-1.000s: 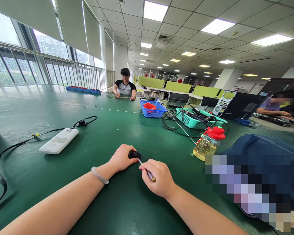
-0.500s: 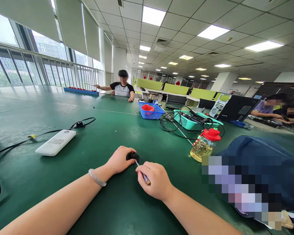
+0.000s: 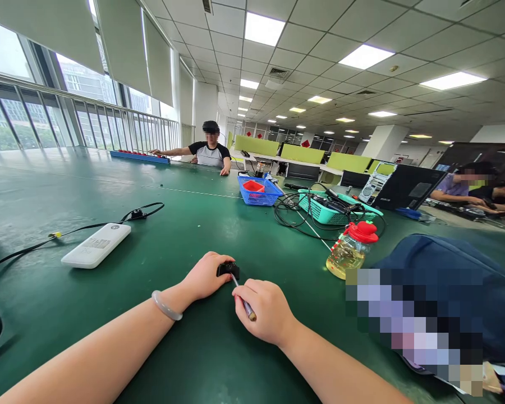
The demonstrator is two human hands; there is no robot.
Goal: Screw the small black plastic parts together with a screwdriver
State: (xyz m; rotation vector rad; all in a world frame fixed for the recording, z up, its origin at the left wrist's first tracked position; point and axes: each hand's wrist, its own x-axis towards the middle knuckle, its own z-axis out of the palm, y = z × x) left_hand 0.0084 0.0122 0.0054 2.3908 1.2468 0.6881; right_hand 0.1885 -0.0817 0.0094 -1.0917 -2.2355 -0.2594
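In the head view my left hand [image 3: 208,275] lies on the green table [image 3: 172,359], its thumb and fingers closed around a small black block-like part [image 3: 229,270]. What kind of part this is cannot be made out. My right hand [image 3: 266,311] grips a screwdriver [image 3: 248,310] with a thin metal shaft, tilted so its butt end points toward me. The shaft's tip meets the near face of the black part, close to my left thumb. My right palm and curled fingers hide some of the handle.
A white power bank [image 3: 96,245] and black strap [image 3: 21,252] lie at left. Ahead stand a blue basket [image 3: 258,196], a teal basket [image 3: 320,212] with cables and a red-lidded bottle [image 3: 348,255]. A dark blue bag [image 3: 450,292] sits at right. Another person [image 3: 210,151] sits across the table.
The screwdriver's handle end has shifted slightly left with my right hand; its tip stays at the black part. My left hand holds still. The person opposite has moved an arm leftward along the blue rack.
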